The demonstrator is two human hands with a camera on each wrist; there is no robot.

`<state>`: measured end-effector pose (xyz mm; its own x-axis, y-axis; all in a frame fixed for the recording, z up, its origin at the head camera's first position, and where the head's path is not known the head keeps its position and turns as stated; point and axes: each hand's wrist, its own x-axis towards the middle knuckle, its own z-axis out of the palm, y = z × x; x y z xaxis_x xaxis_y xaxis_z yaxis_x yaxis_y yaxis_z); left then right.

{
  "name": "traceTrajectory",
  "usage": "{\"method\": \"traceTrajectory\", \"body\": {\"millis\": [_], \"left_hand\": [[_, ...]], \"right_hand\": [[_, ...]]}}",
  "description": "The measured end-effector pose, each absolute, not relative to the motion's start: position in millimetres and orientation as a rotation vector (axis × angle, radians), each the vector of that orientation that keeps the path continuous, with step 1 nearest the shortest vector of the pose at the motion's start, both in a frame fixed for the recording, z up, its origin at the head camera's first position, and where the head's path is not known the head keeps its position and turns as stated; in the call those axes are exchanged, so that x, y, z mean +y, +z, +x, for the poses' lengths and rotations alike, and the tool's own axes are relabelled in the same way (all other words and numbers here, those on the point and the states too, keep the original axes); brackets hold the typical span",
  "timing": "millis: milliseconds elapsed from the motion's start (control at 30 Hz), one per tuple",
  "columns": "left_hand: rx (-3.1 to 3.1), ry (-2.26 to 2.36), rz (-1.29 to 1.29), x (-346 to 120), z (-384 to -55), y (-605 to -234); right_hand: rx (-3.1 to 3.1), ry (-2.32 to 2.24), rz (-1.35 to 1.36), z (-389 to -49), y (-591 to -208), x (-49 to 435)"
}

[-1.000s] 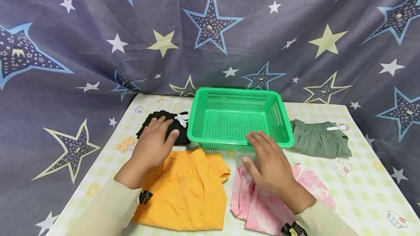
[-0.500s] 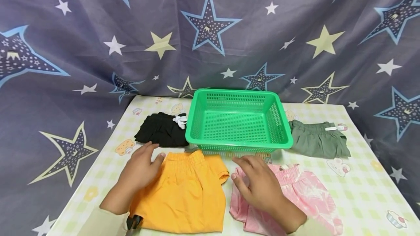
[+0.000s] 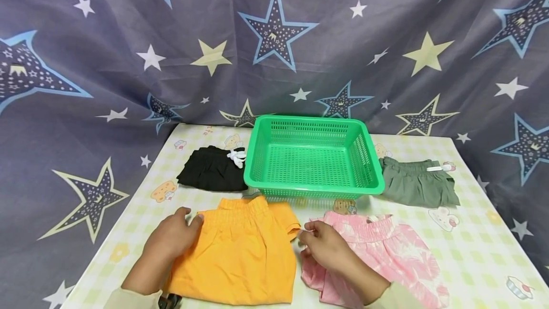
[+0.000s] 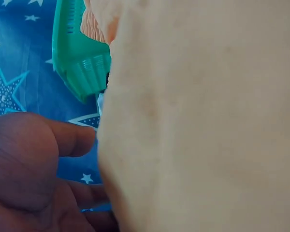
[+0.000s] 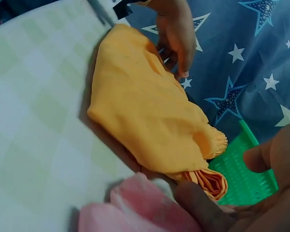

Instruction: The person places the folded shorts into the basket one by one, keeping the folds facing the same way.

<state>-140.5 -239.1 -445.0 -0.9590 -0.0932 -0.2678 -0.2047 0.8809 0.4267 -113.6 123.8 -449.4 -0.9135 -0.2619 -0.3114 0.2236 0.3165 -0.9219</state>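
Folded orange shorts [image 3: 244,256] with a gathered waistband lie on the table between my two hands. My left hand [image 3: 171,232] is at their left edge, thumb and fingers apart; the left wrist view has the thumb's tip right at the cloth's border. At the other side, my right hand [image 3: 328,247] is over pink patterned shorts [image 3: 381,247], its fingertips close to the orange shorts' folded right corner. A gap shows between the right thumb and fingers in the right wrist view, where the pink cloth [image 5: 140,208] lies below them.
Behind the shorts stands a green plastic basket [image 3: 313,190] with nothing in it. Black folded shorts [image 3: 212,170] with a white drawstring lie to its left, dark green shorts [image 3: 418,182] to its right. A starry curtain [image 3: 274,89] hangs behind the checked table [image 3: 480,252].
Both hands have drawn back toward me from near the black shorts and the basket's front. The left came down to the orange shorts' left edge, the right moved left to their right corner.
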Motion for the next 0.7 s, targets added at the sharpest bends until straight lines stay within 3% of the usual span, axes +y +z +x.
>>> {"method": "traceTrajectory", "body": {"millis": [233, 700], "left_hand": [[2.746, 0.665, -0.264, -241.0, -139.2, -447.6], [2.719, 0.701, -0.271, -244.4, -137.4, -453.1]], "right_hand": [[1.879, -1.77, 0.056, -111.9, -458.4, 116.0], [1.872, -1.732, 0.137, -108.9, -465.6, 100.3]]}}
